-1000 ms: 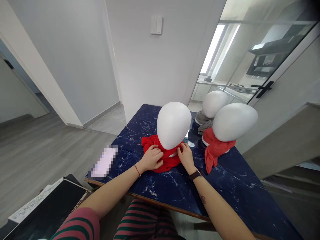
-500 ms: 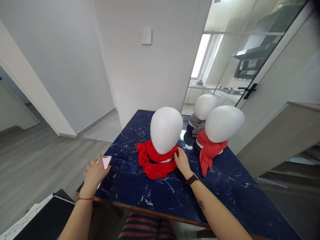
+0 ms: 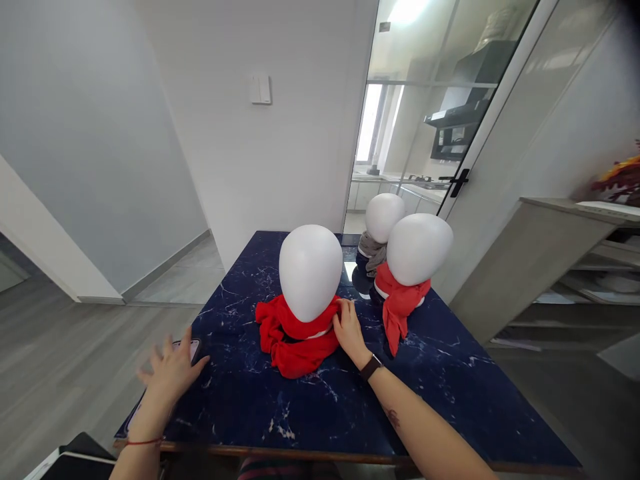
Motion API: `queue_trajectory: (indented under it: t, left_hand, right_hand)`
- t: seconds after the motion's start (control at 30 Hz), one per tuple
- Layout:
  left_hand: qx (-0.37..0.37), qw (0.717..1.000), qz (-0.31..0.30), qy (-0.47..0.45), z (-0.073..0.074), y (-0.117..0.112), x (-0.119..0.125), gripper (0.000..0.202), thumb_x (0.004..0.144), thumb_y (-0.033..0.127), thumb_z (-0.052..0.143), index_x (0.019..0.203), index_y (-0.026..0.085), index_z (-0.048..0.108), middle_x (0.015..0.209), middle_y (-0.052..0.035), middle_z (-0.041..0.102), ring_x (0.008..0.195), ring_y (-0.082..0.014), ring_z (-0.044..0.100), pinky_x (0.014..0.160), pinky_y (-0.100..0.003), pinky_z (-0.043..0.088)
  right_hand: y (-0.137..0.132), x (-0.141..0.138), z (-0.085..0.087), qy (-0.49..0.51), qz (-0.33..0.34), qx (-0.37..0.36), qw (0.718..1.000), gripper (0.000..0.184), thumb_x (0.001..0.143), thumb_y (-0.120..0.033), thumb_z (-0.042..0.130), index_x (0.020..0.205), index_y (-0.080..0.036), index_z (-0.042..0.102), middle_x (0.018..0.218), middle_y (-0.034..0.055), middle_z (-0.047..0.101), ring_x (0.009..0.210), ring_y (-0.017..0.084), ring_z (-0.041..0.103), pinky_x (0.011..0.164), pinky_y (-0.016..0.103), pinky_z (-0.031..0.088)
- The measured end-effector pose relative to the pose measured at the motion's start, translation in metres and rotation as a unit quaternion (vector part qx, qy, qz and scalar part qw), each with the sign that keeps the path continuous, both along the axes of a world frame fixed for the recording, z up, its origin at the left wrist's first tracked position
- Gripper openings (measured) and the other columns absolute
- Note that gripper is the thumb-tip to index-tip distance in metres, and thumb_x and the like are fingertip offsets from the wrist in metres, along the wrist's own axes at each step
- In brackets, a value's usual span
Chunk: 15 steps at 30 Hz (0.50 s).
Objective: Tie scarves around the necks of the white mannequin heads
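Observation:
A white, smooth mannequin head (image 3: 310, 273) stands upright near the middle of the table. A bright red scarf (image 3: 299, 360) wraps loosely around its base, with bunched folds at the left and front. My right hand (image 3: 350, 331), with a dark watch on the wrist, holds the scarf's right side between thumb and fingers; the exact grip is partly hidden. At the table's left edge, my left hand (image 3: 169, 373) is open with spread fingers, hovering over or resting on a phone (image 3: 195, 347). Most of that phone is hidden beneath the hand.
Two more white heads stand at back right: one (image 3: 419, 247) with a lighter red scarf (image 3: 397, 307), another (image 3: 384, 217) with a grey scarf (image 3: 373, 248). The dark blue marbled table (image 3: 400, 400) meets the wall. A glass door (image 3: 415, 133) and shelves (image 3: 560, 293) lie to the right.
The view has turned right, so things sit further left in the picture. My left hand's fingers have spread wider near the phone. My right hand stays at the scarf's right side.

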State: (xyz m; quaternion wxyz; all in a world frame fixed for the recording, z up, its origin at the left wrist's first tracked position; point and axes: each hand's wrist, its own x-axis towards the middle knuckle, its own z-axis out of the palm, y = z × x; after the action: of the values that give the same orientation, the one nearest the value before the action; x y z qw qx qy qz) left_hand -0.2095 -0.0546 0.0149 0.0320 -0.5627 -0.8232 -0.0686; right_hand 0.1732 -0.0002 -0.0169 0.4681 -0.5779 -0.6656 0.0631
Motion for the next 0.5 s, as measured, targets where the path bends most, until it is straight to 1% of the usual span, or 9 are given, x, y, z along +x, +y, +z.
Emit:
queue_trajectory:
  t: [0.03,0.07,0.13,0.2,0.23,0.3,0.37,0.43,0.5]
  left_hand:
    - [0.038,0.998,-0.038,0.014,0.002,0.004,0.013,0.065,0.081,0.045,0.047,0.139,0.019,0.035,0.143,-0.0219,0.032,0.131,-0.0478,0.025,0.092,-0.066,0.032]
    - [0.078,0.992,-0.101,0.014,0.004,0.008,0.028,0.061,0.082,0.041,0.047,0.137,0.017,0.038,0.143,-0.0210,0.032,0.132,-0.0445,0.024,0.096,-0.062,0.031]
    - [0.135,0.960,-0.244,-0.017,0.008,0.021,0.063,0.054,0.082,0.034,0.047,0.132,0.014,0.044,0.139,-0.0181,0.039,0.132,-0.0358,0.029,0.103,-0.053,0.032]
    - [0.151,0.924,-0.347,-0.064,0.011,0.038,0.099,0.047,0.081,0.024,0.047,0.128,0.015,0.047,0.136,-0.0144,0.044,0.130,-0.0302,0.034,0.106,-0.047,0.032]
    - [0.152,0.911,-0.374,-0.087,0.012,0.047,0.114,0.049,0.079,0.017,0.046,0.128,0.016,0.046,0.134,-0.0135,0.046,0.128,-0.0281,0.038,0.106,-0.046,0.034]
    - [0.133,0.894,-0.409,-0.130,0.013,0.064,0.138,0.056,0.074,0.007,0.043,0.129,0.016,0.045,0.130,-0.0123,0.048,0.121,-0.0247,0.045,0.104,-0.043,0.037]
    - [0.109,0.882,-0.430,-0.157,0.013,0.079,0.151,0.057,0.070,0.002,0.040,0.125,0.016,0.048,0.128,-0.0114,0.050,0.116,-0.0224,0.049,0.102,-0.040,0.039]
    - [0.100,0.881,-0.433,-0.164,0.011,0.087,0.154,0.047,0.073,0.003,0.039,0.115,0.016,0.056,0.124,-0.0110,0.052,0.113,-0.0216,0.050,0.100,-0.038,0.040]
    - [0.096,0.892,-0.411,-0.164,0.009,0.089,0.151,0.033,0.078,0.008,0.039,0.099,0.016,0.062,0.116,-0.0109,0.055,0.107,-0.0215,0.052,0.097,-0.037,0.041]
  right_hand:
    - [-0.002,-0.001,0.003,0.004,0.004,0.017,1.000,0.030,0.083,-0.012,0.038,0.110,-0.017,0.050,0.110,0.0121,0.050,0.105,0.022,0.050,0.093,0.040,0.043]
    - [-0.004,-0.002,0.006,0.004,0.012,0.030,0.999,0.031,0.082,-0.011,0.039,0.109,-0.018,0.052,0.111,0.0116,0.049,0.107,0.022,0.049,0.095,0.040,0.042]
    - [-0.008,-0.004,0.012,-0.011,0.042,0.049,0.998,0.029,0.081,-0.010,0.041,0.103,-0.019,0.057,0.110,0.0100,0.050,0.106,0.022,0.048,0.095,0.039,0.041]
    - [-0.013,-0.006,0.019,-0.048,0.091,0.056,0.993,0.026,0.081,-0.009,0.042,0.096,-0.020,0.060,0.105,0.0083,0.054,0.103,0.021,0.049,0.093,0.038,0.040]
    - [-0.015,-0.006,0.021,-0.072,0.115,0.054,0.989,0.024,0.081,-0.009,0.042,0.091,-0.020,0.061,0.100,0.0071,0.057,0.100,0.021,0.050,0.092,0.038,0.039]
    - [-0.017,-0.007,0.025,-0.117,0.136,0.040,0.983,0.022,0.081,-0.009,0.041,0.082,-0.019,0.061,0.087,0.0047,0.061,0.091,0.019,0.052,0.091,0.036,0.037]
    - [-0.017,-0.007,0.027,-0.165,0.117,0.016,0.979,0.021,0.083,-0.012,0.040,0.078,-0.019,0.059,0.075,0.0031,0.062,0.080,0.017,0.053,0.091,0.036,0.035]
    - [-0.015,-0.005,0.026,-0.215,0.079,-0.014,0.973,0.019,0.084,-0.016,0.041,0.079,-0.019,0.059,0.069,0.0030,0.062,0.073,0.016,0.054,0.091,0.035,0.035]
    - [-0.013,-0.002,0.025,-0.248,0.043,-0.049,0.967,0.017,0.085,-0.020,0.042,0.086,-0.018,0.059,0.065,0.0032,0.061,0.068,0.016,0.056,0.089,0.035,0.036]
